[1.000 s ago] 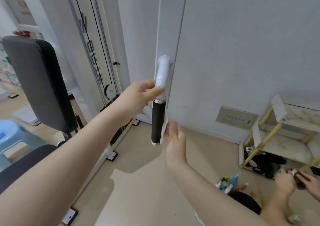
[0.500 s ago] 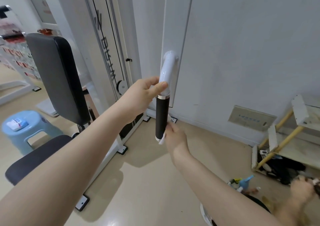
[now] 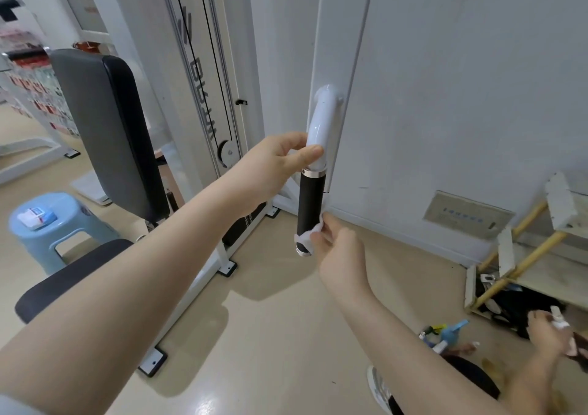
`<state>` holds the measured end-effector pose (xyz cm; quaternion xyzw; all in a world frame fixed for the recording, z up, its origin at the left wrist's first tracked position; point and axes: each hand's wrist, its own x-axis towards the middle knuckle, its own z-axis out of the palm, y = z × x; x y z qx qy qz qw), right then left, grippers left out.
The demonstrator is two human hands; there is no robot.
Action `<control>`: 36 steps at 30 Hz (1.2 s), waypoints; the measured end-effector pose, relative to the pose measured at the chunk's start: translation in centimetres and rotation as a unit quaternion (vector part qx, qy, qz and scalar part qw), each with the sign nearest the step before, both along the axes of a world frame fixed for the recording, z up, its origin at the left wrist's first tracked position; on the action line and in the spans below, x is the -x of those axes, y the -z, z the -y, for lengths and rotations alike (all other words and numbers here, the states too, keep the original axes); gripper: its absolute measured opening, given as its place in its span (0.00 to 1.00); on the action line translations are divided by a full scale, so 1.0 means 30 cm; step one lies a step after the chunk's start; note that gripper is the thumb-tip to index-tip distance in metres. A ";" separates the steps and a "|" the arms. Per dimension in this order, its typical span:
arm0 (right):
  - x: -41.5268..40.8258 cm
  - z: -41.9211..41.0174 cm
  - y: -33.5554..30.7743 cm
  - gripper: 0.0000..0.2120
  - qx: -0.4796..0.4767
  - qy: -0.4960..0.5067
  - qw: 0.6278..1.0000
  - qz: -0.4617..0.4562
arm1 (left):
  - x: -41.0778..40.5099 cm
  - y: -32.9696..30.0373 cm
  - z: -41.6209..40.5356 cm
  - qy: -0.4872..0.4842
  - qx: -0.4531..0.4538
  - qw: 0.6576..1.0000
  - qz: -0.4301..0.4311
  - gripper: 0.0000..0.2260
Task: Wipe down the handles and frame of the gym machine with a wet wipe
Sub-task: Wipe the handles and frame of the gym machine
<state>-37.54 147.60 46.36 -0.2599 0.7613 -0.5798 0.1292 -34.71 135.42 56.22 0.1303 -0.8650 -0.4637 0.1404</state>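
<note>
The handle [image 3: 310, 204], a black grip hanging below a curved white tube on the machine's white frame [image 3: 342, 48], stands upright at the middle of the view. The left hand [image 3: 280, 160] grips the white tube just above the chrome ring, thumb and fingers curled round it. The right hand [image 3: 339, 249] pinches a crumpled wet wipe [image 3: 307, 235] against the grip's lower end; how far the wipe wraps round appears partial, but is hard to tell. A blue stool [image 3: 60, 223] stands well left, beside the black backrest [image 3: 105, 128].
</note>
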 end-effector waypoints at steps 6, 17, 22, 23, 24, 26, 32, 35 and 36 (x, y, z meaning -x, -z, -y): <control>0.039 0.006 -0.081 0.10 0.090 0.081 0.990 -0.070 | -0.007 -0.016 -0.019 0.029 -0.028 0.999 -0.014 0.06; 0.096 -0.013 -0.048 0.08 0.036 0.111 0.846 -0.520 | 0.002 -0.037 -0.021 0.068 -0.132 0.989 0.018 0.08; 0.188 -0.077 0.096 0.14 -0.163 0.097 0.568 -0.801 | -0.004 -0.034 0.001 0.082 -0.112 0.989 0.055 0.14; 0.198 -0.095 0.115 0.14 -0.190 0.075 0.536 -0.819 | -0.002 -0.032 -0.002 0.081 -0.120 0.988 0.057 0.16; 0.204 -0.105 0.115 0.15 -0.208 0.052 0.512 -0.832 | -0.001 -0.029 -0.005 0.079 -0.124 0.987 0.057 0.18; 0.214 -0.106 0.069 0.15 -0.213 0.044 0.489 -0.845 | 0.001 -0.021 -0.013 0.078 -0.114 0.989 0.052 0.20; 0.227 -0.125 0.133 0.15 -0.238 0.018 0.492 -0.837 | 0.002 -0.027 -0.027 0.093 -0.066 0.992 0.048 0.12; 0.239 -0.134 0.082 0.14 -0.195 0.053 0.521 -0.830 | 0.000 -0.029 -0.029 0.113 -0.067 0.990 0.047 0.12; 0.236 -0.128 0.040 0.12 -0.143 0.091 0.556 -0.814 | 0.002 -0.027 -0.028 0.116 -0.070 0.990 0.043 0.11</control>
